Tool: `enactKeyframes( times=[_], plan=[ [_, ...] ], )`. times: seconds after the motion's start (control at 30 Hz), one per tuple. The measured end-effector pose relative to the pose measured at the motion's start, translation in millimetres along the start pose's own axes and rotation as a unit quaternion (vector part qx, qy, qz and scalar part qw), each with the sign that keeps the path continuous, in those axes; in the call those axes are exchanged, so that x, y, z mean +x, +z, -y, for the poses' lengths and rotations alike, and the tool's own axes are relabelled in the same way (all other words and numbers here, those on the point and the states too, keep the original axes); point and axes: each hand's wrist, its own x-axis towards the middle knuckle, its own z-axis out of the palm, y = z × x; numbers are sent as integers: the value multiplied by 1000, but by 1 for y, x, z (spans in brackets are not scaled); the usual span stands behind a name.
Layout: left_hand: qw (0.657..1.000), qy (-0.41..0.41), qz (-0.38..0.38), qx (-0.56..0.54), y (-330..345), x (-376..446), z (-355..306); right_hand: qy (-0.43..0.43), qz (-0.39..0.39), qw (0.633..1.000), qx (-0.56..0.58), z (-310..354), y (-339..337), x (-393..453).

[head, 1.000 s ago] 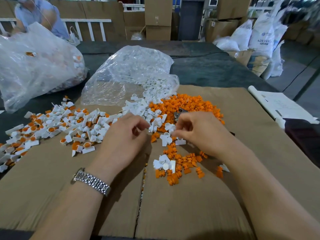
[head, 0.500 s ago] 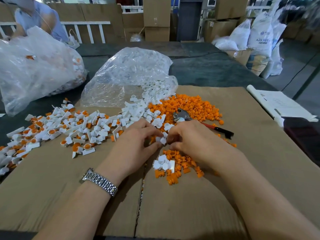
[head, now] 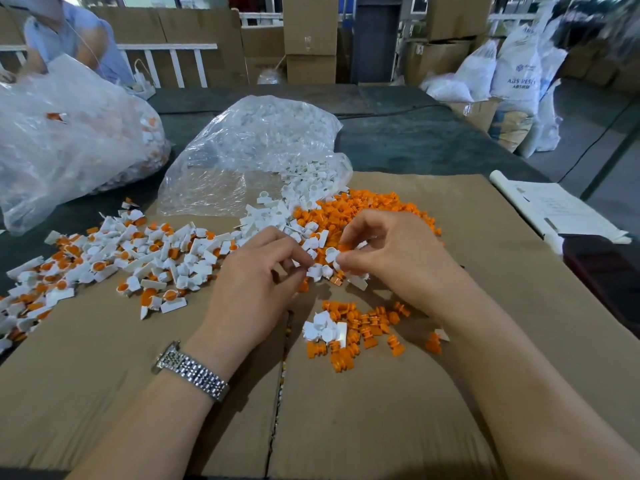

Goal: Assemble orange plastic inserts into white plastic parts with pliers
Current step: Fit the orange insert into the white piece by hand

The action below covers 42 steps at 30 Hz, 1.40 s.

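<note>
Wristwatch [head: 190, 372], paper sheets [head: 557, 209], sacks [head: 516, 77]

left hand [head: 256, 282] curled, right hand [head: 388, 258] — seemingly pinching

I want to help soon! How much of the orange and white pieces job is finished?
A good share looks done: a spread of white parts with orange inserts lies at the left. Right now the left hand and right hand pinch small pieces together over the cardboard. Plenty is left: a pile of loose orange inserts, more near the wrists, and a bag of white parts.
</note>
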Motion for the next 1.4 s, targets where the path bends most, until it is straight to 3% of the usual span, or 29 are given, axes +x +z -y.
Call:
enactKeyframes(
  times=[0.13, 0.2, 0.4, 0.57, 0.73, 0.8, 0.87, 0.9, 0.97, 1.07, 1.1, 1.27, 1.4],
  plan=[
    [997, 60, -26, 42, -1, 1, 1, 87, 65, 963, 248, 2, 3, 0],
    [995, 73, -29, 64, -1, 0, 2, 108, 65, 943, 309, 3, 6, 1],
    [991, 95, -25, 87, -1, -2, -4, 98, 45, 959, 261, 3, 18, -1],
    [991, 78, -39, 100, -3, -1, -2, 41, 22, 989, 137, 4, 23, -3],
    [987, 86, -50, 124, -3, -2, -4, 56, 28, 986, 154, 4, 30, -5],
    [993, 55, -56, 90, 0, -3, -5, 57, 44, 978, 195, 6, 32, -6],
    [996, -34, -61, -53, -1, -3, -6, 40, 38, 977, 204, 7, 28, -5],
    [983, -92, -50, -149, -3, -3, -6, 26, 33, 980, 197, 7, 25, -5],
    [925, -190, -7, -328, -9, -1, -6, -4, 30, 982, 185, 8, 20, -5],
    [771, -282, 53, -569, -13, 2, -8, -34, 29, 981, 189, 10, 12, -6],
    [745, -290, 54, -598, -12, 3, -9, -42, 28, 981, 186, 10, 11, -6],
    [766, -301, 27, -568, -13, 3, -9, -82, 6, 987, 136, 14, 10, -9],
    [741, -290, 36, -605, -17, 4, -9, -110, 5, 988, 112, 17, 6, -10]
  ],
)
